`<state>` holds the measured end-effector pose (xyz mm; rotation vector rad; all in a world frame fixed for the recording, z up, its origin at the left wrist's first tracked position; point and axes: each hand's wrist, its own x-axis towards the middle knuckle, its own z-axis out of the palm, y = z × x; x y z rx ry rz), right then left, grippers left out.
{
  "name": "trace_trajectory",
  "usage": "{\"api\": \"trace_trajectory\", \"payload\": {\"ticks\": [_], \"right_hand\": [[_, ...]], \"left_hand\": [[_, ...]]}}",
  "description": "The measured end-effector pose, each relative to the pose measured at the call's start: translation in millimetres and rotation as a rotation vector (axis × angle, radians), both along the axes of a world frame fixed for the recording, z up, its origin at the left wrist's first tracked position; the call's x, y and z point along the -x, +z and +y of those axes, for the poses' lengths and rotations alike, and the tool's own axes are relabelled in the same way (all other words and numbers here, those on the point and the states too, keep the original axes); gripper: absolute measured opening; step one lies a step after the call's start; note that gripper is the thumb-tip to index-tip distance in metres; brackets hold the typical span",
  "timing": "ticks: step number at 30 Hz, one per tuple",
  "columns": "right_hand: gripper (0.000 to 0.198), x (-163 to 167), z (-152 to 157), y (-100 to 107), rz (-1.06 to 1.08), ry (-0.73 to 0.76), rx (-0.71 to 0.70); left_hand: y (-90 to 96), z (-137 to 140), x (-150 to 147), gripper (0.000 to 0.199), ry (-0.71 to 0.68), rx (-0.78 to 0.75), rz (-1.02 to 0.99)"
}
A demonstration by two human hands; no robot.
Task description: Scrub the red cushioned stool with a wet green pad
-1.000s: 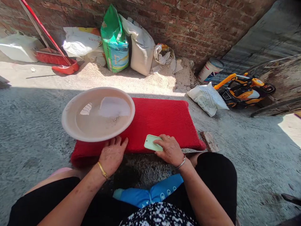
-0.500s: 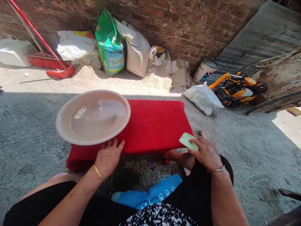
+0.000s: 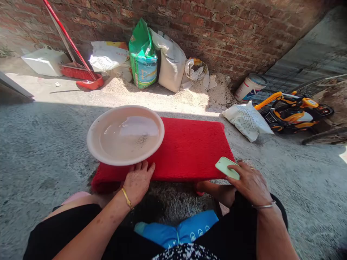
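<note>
A wide, pale pink basin (image 3: 94, 151) of water stands on the left part of a red fleecy cloth (image 3: 192, 148), which covers a low bench or table. Dark specks show in the water. My left hand (image 3: 137, 182) lies on the cloth's near edge, fingers stretched out under the basin's front rim; their tips are partly hidden. At the right end of the cloth, my right hand (image 3: 251, 182) grips a light green scrub brush (image 3: 224, 166) between thumb and fingers. Its flat back, with a small hole, faces up; the underside is out of sight.
Blue sleeve-like fabric (image 3: 179, 229) lies between my knees. Along the brick wall stand a green sack (image 3: 143, 57), a white sack (image 3: 171, 65), a red dustpan (image 3: 90, 83) and a bucket (image 3: 251, 86). A white bag (image 3: 246, 121) and a yellow-black toy vehicle (image 3: 292, 112) sit at right.
The view has shifted, so the scene sits farther right in the picture. Both hands keep their places, the left by the basin and the right on the brush.
</note>
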<state>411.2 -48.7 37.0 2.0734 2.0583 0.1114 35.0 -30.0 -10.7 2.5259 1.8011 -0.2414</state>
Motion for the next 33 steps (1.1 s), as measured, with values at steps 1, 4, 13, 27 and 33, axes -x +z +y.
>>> {"api": "trace_trajectory", "payload": {"ticks": [1, 4, 13, 27, 33], "right_hand": [[0.033, 19, 11, 0, 0.046, 0.075, -0.023], [0.033, 86, 51, -5, 0.167, 0.264, -0.041], [0.034, 149, 100, -32, 0.338, 0.406, 0.083], [0.040, 20, 108, -16, 0.104, 0.008, -0.129], [0.039, 153, 204, -17, 0.282, 0.207, -0.144]], "left_hand": [[-0.4, 0, 0, 0.053, -0.001, 0.006, 0.005], [-0.6, 0, 0, 0.052, -0.012, 0.017, 0.029], [2.1, 2, -2, 0.049, -0.008, 0.041, 0.028], [-6.6, 3, -3, 0.046, 0.044, -0.023, -0.072], [-13.9, 2, 2, 0.054, 0.011, -0.002, -0.073]]}}
